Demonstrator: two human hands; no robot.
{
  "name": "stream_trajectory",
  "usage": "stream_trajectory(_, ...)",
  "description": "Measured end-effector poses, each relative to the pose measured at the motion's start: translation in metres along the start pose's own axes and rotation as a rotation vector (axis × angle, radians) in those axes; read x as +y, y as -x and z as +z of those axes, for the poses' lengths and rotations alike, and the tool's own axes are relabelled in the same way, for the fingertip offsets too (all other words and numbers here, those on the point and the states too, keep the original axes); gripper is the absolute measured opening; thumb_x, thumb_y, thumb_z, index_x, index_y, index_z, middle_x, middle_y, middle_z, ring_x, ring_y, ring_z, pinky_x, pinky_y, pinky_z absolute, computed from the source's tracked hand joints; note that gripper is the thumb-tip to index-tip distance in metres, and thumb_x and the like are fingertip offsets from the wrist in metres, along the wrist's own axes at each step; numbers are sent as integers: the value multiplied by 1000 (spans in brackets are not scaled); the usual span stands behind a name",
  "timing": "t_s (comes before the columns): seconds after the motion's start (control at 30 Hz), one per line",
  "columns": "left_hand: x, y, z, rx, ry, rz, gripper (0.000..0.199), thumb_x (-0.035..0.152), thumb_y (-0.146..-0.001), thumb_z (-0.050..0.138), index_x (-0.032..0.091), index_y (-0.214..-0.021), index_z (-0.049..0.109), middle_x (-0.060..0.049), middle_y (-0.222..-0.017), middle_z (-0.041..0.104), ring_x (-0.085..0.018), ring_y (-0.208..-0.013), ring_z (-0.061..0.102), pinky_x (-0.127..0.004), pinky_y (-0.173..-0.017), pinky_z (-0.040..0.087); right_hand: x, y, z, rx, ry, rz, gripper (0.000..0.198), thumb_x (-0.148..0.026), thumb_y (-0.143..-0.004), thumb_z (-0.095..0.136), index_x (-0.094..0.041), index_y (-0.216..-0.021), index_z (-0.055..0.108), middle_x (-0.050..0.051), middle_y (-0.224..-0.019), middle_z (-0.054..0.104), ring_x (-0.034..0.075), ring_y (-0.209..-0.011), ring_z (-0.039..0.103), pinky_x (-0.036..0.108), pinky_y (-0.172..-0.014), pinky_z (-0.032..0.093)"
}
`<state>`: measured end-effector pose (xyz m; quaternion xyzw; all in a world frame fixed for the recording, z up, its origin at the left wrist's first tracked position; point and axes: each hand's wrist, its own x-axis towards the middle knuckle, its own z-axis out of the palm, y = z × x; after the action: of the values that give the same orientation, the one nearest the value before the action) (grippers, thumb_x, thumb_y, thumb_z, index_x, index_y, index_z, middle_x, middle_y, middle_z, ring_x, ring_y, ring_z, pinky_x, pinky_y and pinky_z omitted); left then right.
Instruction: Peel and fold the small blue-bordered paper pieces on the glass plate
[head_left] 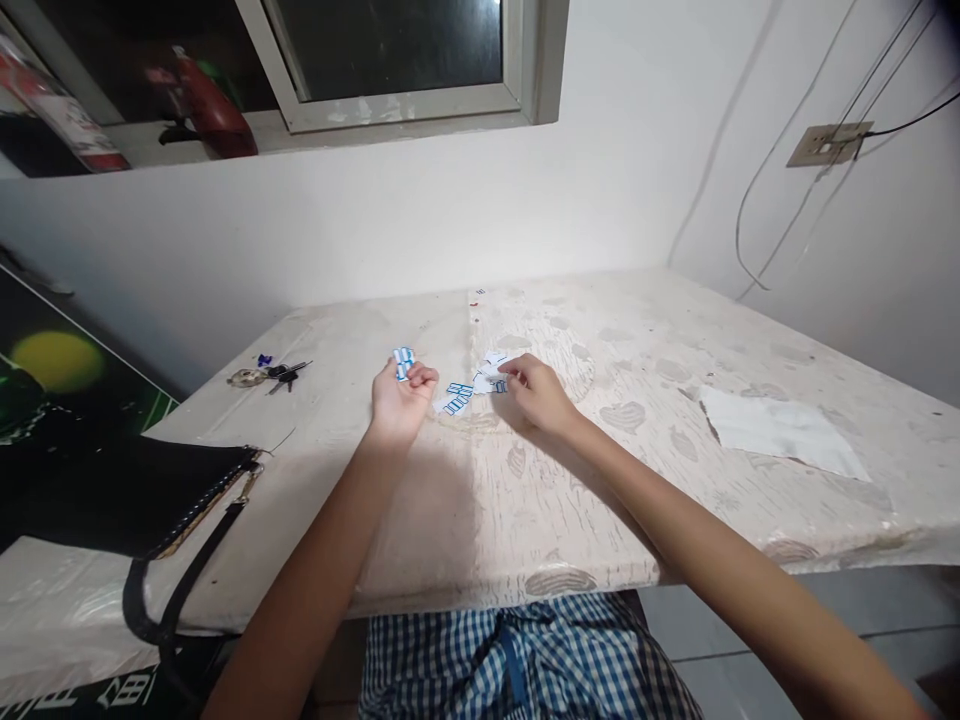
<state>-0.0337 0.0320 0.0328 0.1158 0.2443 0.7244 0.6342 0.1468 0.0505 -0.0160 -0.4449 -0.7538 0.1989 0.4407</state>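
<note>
My left hand [405, 393] is raised a little over the table, palm up, with its fingers curled around several small white paper pieces printed in blue [404, 362]. In front of me lies a loose pile of similar paper pieces [489, 376], some overlapping. A few more blue-printed pieces [457, 398] lie between the pile and my left hand. At the pile's right edge, my right hand [536, 390] has thumb and forefinger pinched together, fingertips at the paper. What the pinch holds, if anything, is too small to make out.
The table [420, 540] has a patterned plastic cover. Keys [286, 374] lie at the left, beyond a black bag [150, 490] with a strap. A white cloth or paper sheet [780, 430] lies at the right. A wall with a window [405, 105] stands behind.
</note>
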Motion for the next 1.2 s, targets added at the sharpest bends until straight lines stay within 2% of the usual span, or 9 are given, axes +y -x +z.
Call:
stream_trajectory(0.1, 15, -6, -5, 83, 42, 58, 24, 16, -90, 26, 17, -68, 35, 5, -51, 30, -5, -40, 31, -14, -42, 33, 2, 6, 13, -175, 150, -221, 31, -16, -82, 40, -18, -100, 65, 11, -107, 58, 25, -103, 47, 41, -89, 35)
stream_trajectory(0.17, 16, -9, -8, 107, 47, 51, 22, 13, -88, 27, 18, -68, 34, 5, -51, 30, -5, -40, 30, -15, -42, 34, 0, 11, 22, -243, 195, -302, 33, -20, -84, 40, -21, -107, 64, 9, -121, 54, 26, -114, 42, 44, -95, 30)
stream_trajectory(0.3, 9, -11, -11, 111, 29, 23, 21, 12, -86, 29, 18, -66, 33, 6, -50, 30, -5, -39, 28, -15, -43, 35, 0, 14, 32, -313, 276, -282, 34, -29, -88, 39, -28, -116, 59, 6, -133, 47, 28, -127, 32, 51, -102, 18)
stream_trajectory(0.43, 6, -12, -10, 110, 16, 2, 20, 12, -85, 30, 18, -66, 33, 5, -50, 29, -5, -39, 28, -15, -43, 34, 3, 15, 34, -330, 308, -267, 37, -32, -90, 35, -30, -122, 53, 6, -134, 46, 28, -128, 33, 54, -104, 11)
stream_trajectory(0.6, 5, -13, -11, 109, 33, -29, 18, 12, -84, 32, 18, -68, 33, 5, -51, 29, -6, -40, 29, -16, -43, 32, 1, 15, 33, -293, 325, -310, 40, -27, -91, 31, -21, -127, 46, 10, -128, 52, 26, -121, 42, 53, -103, 15)
stream_trajectory(0.8, -1, -13, -13, 111, -16, -77, 16, 17, -86, 34, 17, -71, 38, 5, -50, 30, -6, -39, 32, -17, -42, 31, -4, 11, 30, -249, 355, -321, 39, -22, -91, 27, -10, -122, 48, 14, -113, 60, 22, -108, 52, 41, -101, 28)
stream_trajectory(0.87, -3, -12, -13, 95, -44, -90, 16, 18, -86, 33, 17, -71, 39, 5, -50, 30, -7, -39, 32, -17, -41, 31, -5, 9, 27, -202, 308, -287, 38, -22, -91, 26, -10, -120, 49, 13, -111, 61, 21, -104, 55, 38, -100, 31)
stream_trajectory(1.03, -6, -12, -13, 87, -108, -120, 21, 20, -88, 30, 17, -68, 35, 4, -50, 31, -6, -39, 32, -17, -41, 30, -4, 5, 21, -76, 72, -169, 36, -21, -88, 33, -14, -118, 52, 12, -114, 61, 23, -107, 55, 39, -94, 38)
stream_trajectory(1.2, -9, -11, -15, 36, -230, -171, 23, 23, -88, 32, 18, -66, 34, 4, -49, 33, -6, -38, 29, -17, -40, 29, -1, 1, 23, 31, -470, -8, 22, -21, -77, 52, -19, -97, 62, 7, -104, 65, 19, -99, 60, 34, -88, 44)
